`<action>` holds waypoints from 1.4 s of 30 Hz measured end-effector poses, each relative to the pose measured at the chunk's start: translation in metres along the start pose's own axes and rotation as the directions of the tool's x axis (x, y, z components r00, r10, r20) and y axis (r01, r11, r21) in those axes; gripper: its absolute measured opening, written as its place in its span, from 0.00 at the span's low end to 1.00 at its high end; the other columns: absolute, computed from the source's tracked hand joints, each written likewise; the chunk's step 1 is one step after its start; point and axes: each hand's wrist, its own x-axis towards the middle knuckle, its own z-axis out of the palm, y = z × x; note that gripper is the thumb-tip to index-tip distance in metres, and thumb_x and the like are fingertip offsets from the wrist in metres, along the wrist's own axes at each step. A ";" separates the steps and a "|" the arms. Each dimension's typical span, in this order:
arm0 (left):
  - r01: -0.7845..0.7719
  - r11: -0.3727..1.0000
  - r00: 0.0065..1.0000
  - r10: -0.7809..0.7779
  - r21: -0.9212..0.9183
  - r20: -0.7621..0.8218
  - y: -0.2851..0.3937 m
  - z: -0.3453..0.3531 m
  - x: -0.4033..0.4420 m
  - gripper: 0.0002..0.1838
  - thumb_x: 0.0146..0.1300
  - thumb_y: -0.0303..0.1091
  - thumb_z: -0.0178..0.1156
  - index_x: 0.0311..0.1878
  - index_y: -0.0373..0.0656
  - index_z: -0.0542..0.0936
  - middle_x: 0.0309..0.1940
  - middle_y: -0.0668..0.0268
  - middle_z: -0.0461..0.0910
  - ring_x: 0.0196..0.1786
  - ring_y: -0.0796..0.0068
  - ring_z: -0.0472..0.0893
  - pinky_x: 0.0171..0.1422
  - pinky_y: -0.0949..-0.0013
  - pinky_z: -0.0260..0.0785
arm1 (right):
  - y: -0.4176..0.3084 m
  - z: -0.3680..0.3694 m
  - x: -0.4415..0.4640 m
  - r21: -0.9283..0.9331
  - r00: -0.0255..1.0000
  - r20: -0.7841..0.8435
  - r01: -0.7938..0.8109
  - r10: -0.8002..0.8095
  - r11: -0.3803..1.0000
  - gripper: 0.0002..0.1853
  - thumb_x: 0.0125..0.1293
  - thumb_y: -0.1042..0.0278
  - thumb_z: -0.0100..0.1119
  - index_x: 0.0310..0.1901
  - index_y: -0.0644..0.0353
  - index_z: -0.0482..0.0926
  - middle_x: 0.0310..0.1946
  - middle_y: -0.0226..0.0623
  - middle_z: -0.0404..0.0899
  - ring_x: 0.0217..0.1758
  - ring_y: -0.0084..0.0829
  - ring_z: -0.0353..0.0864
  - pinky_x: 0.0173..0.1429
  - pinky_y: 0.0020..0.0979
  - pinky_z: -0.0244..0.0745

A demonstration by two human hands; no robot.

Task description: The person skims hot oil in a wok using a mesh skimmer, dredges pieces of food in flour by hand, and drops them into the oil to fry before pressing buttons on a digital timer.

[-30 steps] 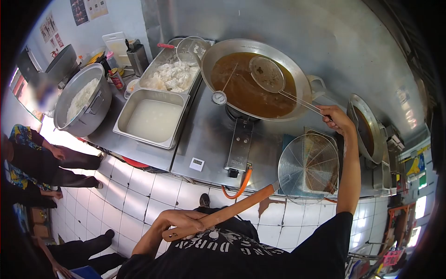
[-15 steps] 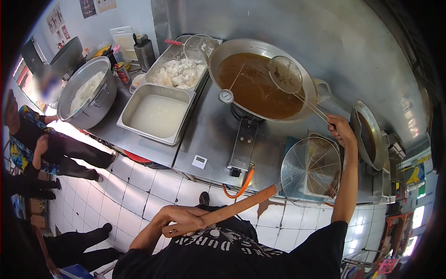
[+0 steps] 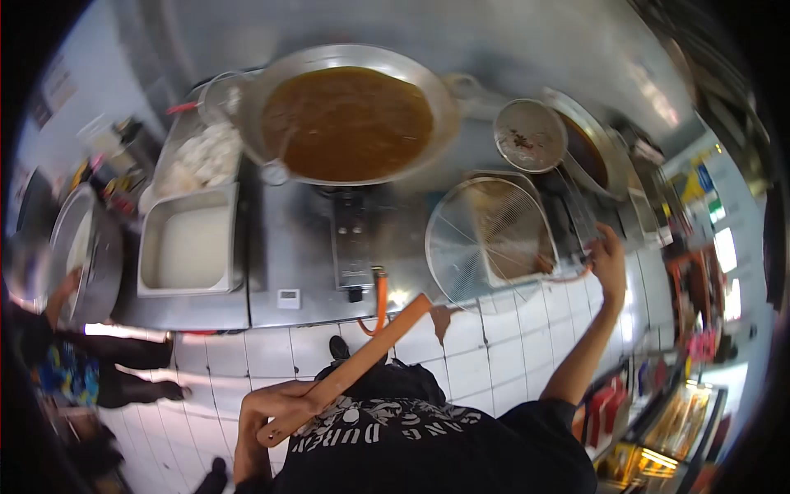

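Note:
My left hand [image 3: 284, 407] is wrapped round the wooden handle [image 3: 354, 370] of a big round wire strainer [image 3: 490, 239], whose mesh is over a rectangular tray at the counter's front. My right hand [image 3: 607, 257] grips the thin handle of a small skimmer [image 3: 529, 136], with dark bits in its mesh. This skimmer is between the big wok [image 3: 442, 99] of brown oil [image 3: 350, 123] and a second pan [image 3: 617, 165] at the right. A dial thermometer [image 3: 275, 172] rests at the wok's left edge.
Left of the wok are a tray of white-coated pieces [image 3: 206, 160], a tray of pale liquid [image 3: 188, 251] and a deep pot [image 3: 107, 255]. A small timer [image 3: 289, 298] and an orange hose [image 3: 381, 300] are at the front. A co-worker's hand [image 3: 66, 290] is near the pot.
My right hand has carried the skimmer out of the wok to the right. The view has swung right. The co-worker's hand is now at the deep pot.

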 end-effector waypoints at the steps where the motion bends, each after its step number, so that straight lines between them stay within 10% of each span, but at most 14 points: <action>1: 0.027 0.999 0.999 -0.028 0.029 0.028 0.002 0.002 0.000 0.25 0.56 0.40 0.57 0.55 0.36 0.69 0.35 0.67 0.73 0.34 0.81 0.72 0.35 0.78 0.67 | 0.019 0.002 -0.004 -0.054 0.999 -0.022 0.037 -0.039 0.998 0.19 0.56 0.74 0.48 0.51 0.61 0.71 0.18 0.34 0.73 0.18 0.25 0.70 0.25 0.27 0.65; 9: -0.113 0.993 0.969 0.116 0.027 -0.218 0.028 0.023 -0.021 0.24 0.54 0.35 0.59 0.55 0.36 0.71 0.35 0.65 0.75 0.33 0.79 0.74 0.35 0.77 0.67 | 0.120 0.058 -0.022 -0.607 0.985 -0.149 -0.018 -0.091 0.795 0.20 0.54 0.80 0.45 0.51 0.54 0.69 0.26 0.50 0.76 0.30 0.51 0.76 0.34 0.45 0.69; 11: -0.213 0.963 0.916 0.256 0.164 -0.308 0.033 0.029 -0.026 0.24 0.55 0.35 0.59 0.55 0.35 0.70 0.36 0.65 0.75 0.33 0.79 0.74 0.35 0.77 0.67 | 0.102 0.070 -0.030 -0.574 0.988 -0.150 -0.127 0.049 0.809 0.19 0.54 0.80 0.45 0.49 0.55 0.69 0.32 0.57 0.77 0.37 0.54 0.76 0.39 0.50 0.69; 17: -0.030 0.985 0.983 -0.001 -0.170 -0.181 0.026 0.008 -0.011 0.26 0.50 0.26 0.59 0.55 0.31 0.69 0.30 0.60 0.74 0.22 0.79 0.73 0.24 0.78 0.65 | 0.099 0.057 -0.041 -0.421 0.980 -0.161 -0.174 0.116 0.890 0.19 0.54 0.79 0.48 0.50 0.54 0.70 0.28 0.56 0.77 0.36 0.55 0.77 0.37 0.49 0.69; 19: -0.004 0.991 0.995 -0.010 -0.134 -0.102 0.019 0.002 -0.009 0.27 0.54 0.31 0.58 0.57 0.33 0.67 0.32 0.62 0.74 0.23 0.80 0.73 0.25 0.78 0.66 | 0.116 0.043 -0.041 -0.401 0.962 -0.215 0.071 -0.169 0.913 0.19 0.54 0.78 0.49 0.49 0.57 0.72 0.17 0.47 0.73 0.21 0.44 0.75 0.26 0.40 0.65; 23: -0.078 0.997 0.997 0.079 0.026 -0.012 0.010 -0.005 -0.005 0.25 0.58 0.39 0.56 0.56 0.36 0.68 0.34 0.67 0.74 0.33 0.80 0.73 0.35 0.77 0.67 | 0.054 0.008 -0.042 0.028 0.941 -0.096 -0.324 0.325 0.946 0.18 0.61 0.70 0.48 0.54 0.59 0.72 0.13 0.24 0.64 0.13 0.14 0.59 0.15 0.21 0.53; 26: -0.043 0.995 0.997 0.048 0.094 -0.053 0.008 -0.001 -0.005 0.25 0.58 0.42 0.54 0.55 0.36 0.68 0.35 0.67 0.72 0.34 0.82 0.72 0.36 0.76 0.67 | 0.004 0.000 -0.031 0.088 0.943 -0.034 -0.326 0.330 0.941 0.23 0.60 0.72 0.43 0.58 0.64 0.67 0.14 0.25 0.63 0.11 0.14 0.57 0.14 0.20 0.51; 33: -0.110 0.994 0.992 0.110 0.008 -0.055 0.017 0.008 -0.010 0.23 0.57 0.42 0.53 0.52 0.35 0.69 0.31 0.68 0.71 0.28 0.81 0.71 0.29 0.77 0.66 | -0.071 0.079 0.077 -0.152 0.965 0.176 0.223 -0.195 0.963 0.24 0.56 0.73 0.41 0.56 0.66 0.69 0.23 0.45 0.75 0.23 0.33 0.74 0.30 0.33 0.68; 35: -0.097 0.995 0.995 0.096 -0.021 -0.020 0.017 0.008 -0.011 0.21 0.57 0.41 0.53 0.50 0.35 0.69 0.29 0.67 0.70 0.24 0.80 0.71 0.24 0.76 0.65 | -0.070 0.129 0.126 -0.340 0.795 0.080 0.589 -0.602 0.733 0.22 0.56 0.73 0.42 0.54 0.68 0.69 0.31 0.58 0.76 0.34 0.46 0.79 0.39 0.41 0.70; 42: -0.211 0.977 0.977 0.211 0.037 0.026 -0.017 -0.008 0.009 0.21 0.57 0.41 0.52 0.49 0.36 0.67 0.24 0.67 0.69 0.19 0.79 0.71 0.19 0.76 0.65 | -0.152 0.232 0.176 -0.605 0.809 0.284 0.567 -0.514 0.559 0.11 0.57 0.74 0.44 0.39 0.69 0.73 0.35 0.56 0.76 0.40 0.54 0.77 0.45 0.46 0.73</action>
